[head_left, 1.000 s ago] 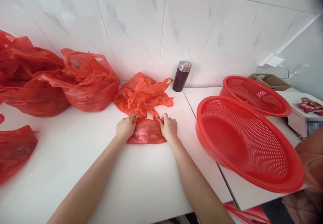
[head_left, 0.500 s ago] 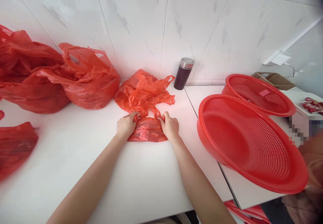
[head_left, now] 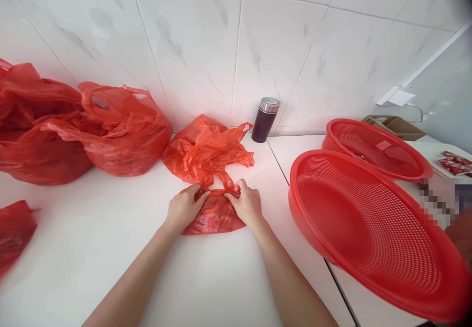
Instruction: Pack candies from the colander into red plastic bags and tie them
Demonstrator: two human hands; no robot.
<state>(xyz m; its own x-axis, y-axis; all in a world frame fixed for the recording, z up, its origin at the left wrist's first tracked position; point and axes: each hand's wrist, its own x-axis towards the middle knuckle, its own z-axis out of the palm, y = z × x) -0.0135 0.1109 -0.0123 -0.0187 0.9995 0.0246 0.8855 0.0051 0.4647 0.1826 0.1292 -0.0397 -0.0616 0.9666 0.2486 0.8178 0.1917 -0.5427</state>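
The left hand (head_left: 184, 208) and right hand (head_left: 246, 204) are both half closed, a narrow gap between them, fingers curled down into the gathered top of a small red plastic bag (head_left: 216, 217). The bag lies on the white counter (head_left: 92, 258), a little in from the back edge and near the middle. It is rounded and tightly filled, though the contents can't be made out through the plastic. Its thin, twisted top runs back between the hands into a loose, crumpled heap of red plastic (head_left: 206, 152) just behind it, near the wall. From this view, it is hard to say whether the heap is part of the same bag or a separate one.

Further left along the back edge, two full red bags (head_left: 125, 137) (head_left: 39, 142) slump against the white marbled wall tiles (head_left: 280, 46). Another red bag (head_left: 13, 233) sits at the left edge of the view. A dark thermos flask (head_left: 264, 120) with a silver lid stands upright against the wall, behind the crumpled heap.

Past a seam in the counter on the right, a red plastic colander (head_left: 313, 156) lies tilted in front of a second one (head_left: 354, 124). Beyond them are a cardboard box (head_left: 394, 128) and some small red packets (head_left: 453, 164).
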